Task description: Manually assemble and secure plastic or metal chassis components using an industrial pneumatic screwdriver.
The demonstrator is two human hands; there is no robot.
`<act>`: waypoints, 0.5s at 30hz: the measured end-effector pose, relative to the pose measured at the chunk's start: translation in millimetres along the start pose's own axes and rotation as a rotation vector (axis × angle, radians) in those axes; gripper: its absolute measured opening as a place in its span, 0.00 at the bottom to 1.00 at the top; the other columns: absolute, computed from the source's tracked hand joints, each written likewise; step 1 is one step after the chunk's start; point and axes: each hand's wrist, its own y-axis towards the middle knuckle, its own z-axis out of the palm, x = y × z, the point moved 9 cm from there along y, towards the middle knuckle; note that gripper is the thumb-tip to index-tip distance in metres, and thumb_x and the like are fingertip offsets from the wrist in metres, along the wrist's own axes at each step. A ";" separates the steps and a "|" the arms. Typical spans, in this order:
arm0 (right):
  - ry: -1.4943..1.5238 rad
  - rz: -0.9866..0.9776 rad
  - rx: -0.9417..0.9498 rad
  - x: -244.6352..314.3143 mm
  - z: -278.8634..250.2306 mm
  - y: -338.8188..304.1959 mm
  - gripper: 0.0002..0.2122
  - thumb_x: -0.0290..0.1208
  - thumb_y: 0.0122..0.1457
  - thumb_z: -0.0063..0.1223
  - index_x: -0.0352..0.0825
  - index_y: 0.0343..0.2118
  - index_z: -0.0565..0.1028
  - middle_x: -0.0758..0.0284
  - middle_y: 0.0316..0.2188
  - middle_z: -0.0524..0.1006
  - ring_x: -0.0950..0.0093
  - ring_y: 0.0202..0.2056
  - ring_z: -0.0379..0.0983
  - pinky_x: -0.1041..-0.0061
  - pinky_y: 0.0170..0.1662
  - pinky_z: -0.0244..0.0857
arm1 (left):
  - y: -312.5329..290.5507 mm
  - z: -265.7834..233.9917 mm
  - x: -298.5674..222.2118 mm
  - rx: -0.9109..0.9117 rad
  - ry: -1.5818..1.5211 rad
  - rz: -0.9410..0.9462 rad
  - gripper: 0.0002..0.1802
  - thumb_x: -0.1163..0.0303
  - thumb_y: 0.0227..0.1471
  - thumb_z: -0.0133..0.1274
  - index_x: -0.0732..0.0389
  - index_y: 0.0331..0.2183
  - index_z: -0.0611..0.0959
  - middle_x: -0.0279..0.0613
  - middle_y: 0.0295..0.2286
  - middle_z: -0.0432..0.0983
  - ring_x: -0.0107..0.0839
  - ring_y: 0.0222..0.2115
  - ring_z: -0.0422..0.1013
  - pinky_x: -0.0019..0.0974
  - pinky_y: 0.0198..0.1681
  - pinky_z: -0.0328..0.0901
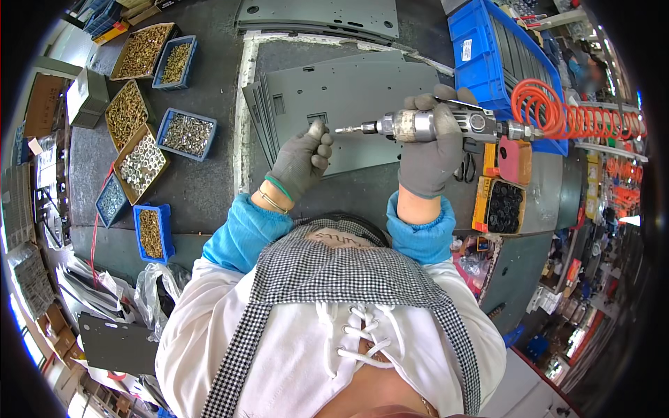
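My right hand (430, 143), in a grey glove, is wrapped round a silver pneumatic rivet nut gun (412, 126) held level, its narrow metal tip pointing left. A coiled orange air hose (557, 115) runs from its right end. Just left of the tip is my gloved left hand (301, 158), fingers curled and thumb raised against the forefinger; whatever they may pinch is too small to make out. Beneath both hands lies a stack of flat grey sheet-metal panels (376, 87) with small holes and square cutouts.
To the left stand several bins of small fasteners, among them a blue bin (162, 247) and a tray of white rings (162, 175). A large blue crate (481, 52) holds grey panels at the far right. Nearer right is a box of black parts (486, 221). Another panel (327, 12) lies at the back.
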 end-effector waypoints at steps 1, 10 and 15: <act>-0.043 0.003 0.008 -0.7 0.5 -2.3 0.23 0.24 0.57 0.49 0.38 0.56 0.65 0.61 0.45 0.75 0.69 0.38 0.74 0.56 0.46 0.71 | -0.1 -1.5 0.9 0.003 -0.001 0.001 0.16 0.59 0.64 0.49 0.62 0.44 0.74 0.32 0.29 0.71 0.16 0.24 0.66 0.13 0.21 0.64; -0.025 0.008 0.010 -1.8 11.0 -8.5 0.20 0.20 0.54 0.49 0.35 0.52 0.67 0.64 0.41 0.76 0.72 0.34 0.76 0.62 0.41 0.74 | -14.2 12.5 -2.7 0.001 0.065 0.031 0.14 0.56 0.64 0.50 0.58 0.38 0.74 0.29 0.26 0.70 0.15 0.21 0.63 0.16 0.18 0.59; -0.028 0.040 0.000 -9.4 11.9 -8.9 0.20 0.20 0.54 0.49 0.35 0.51 0.67 0.64 0.41 0.76 0.72 0.33 0.76 0.62 0.40 0.74 | -12.7 5.3 -0.3 -0.020 0.281 0.018 0.18 0.52 0.62 0.52 0.58 0.34 0.75 0.29 0.22 0.69 0.16 0.20 0.63 0.18 0.17 0.57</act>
